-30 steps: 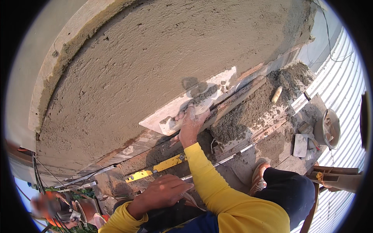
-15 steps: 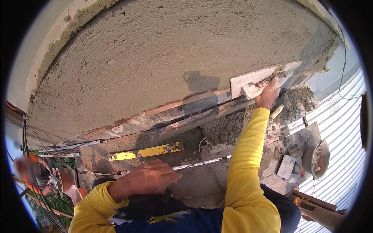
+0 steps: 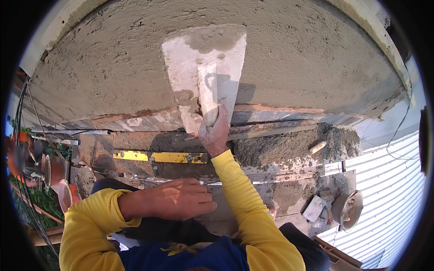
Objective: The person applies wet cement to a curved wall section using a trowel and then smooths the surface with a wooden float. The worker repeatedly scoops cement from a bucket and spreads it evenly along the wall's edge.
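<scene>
Pale, flat, block-handled float (image 3: 205, 77) has swung from right to upper centre, likely now working mid-wall grey plaster (image 3: 117, 67); your right hand (image 3: 214, 134) grips its handle (image 3: 208, 97), your left hand (image 3: 178, 198) curls loosely, grasp hidden.

Matt, pitted mortar (image 3: 294, 58) coats the wall; the pale float (image 3: 208, 88) looks chalky and mortar-smeared. The mortar heap (image 3: 280, 147) is coarse, the yellow sleeve (image 3: 239, 194) matt cloth, the ribbed sheeting (image 3: 395, 180) apparently metal.
</scene>
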